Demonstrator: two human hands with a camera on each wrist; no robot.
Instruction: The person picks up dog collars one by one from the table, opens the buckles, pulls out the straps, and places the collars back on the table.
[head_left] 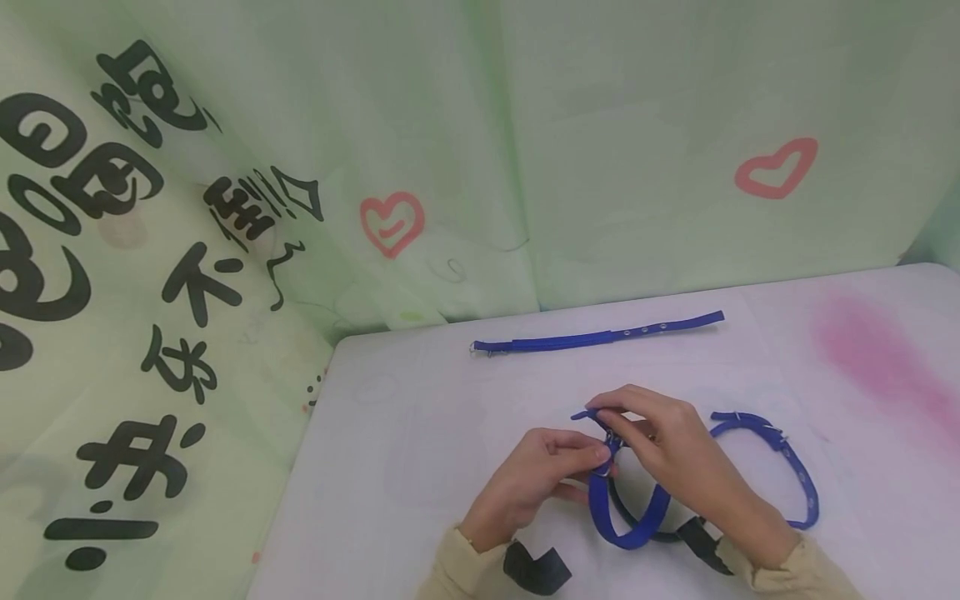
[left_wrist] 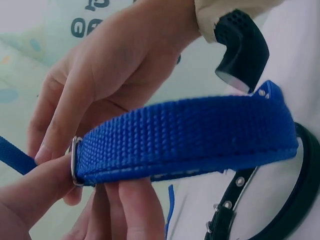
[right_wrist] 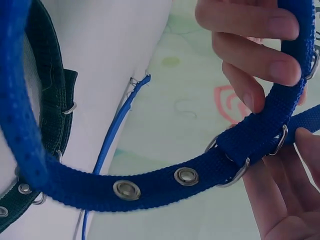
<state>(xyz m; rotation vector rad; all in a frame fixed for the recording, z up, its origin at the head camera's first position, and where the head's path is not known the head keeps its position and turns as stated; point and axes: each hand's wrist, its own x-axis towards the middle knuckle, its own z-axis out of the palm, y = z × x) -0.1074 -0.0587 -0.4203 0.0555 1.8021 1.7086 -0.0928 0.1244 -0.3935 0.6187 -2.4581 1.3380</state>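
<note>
Both hands hold one blue woven collar, bent into a loop that hangs below them. My left hand grips the band near its metal buckle, thumb on one face and fingers behind. From above, my right hand pinches the strap's free end beyond the buckle. Metal eyelets and rings show along the band in the right wrist view. Behind the loop, a dark collar with eyelets lies on the table, partly hidden.
Farther back on the white table, another blue collar lies stretched out. A curled blue collar is beyond the right forearm. Printed curtains hang along the table's back and left sides.
</note>
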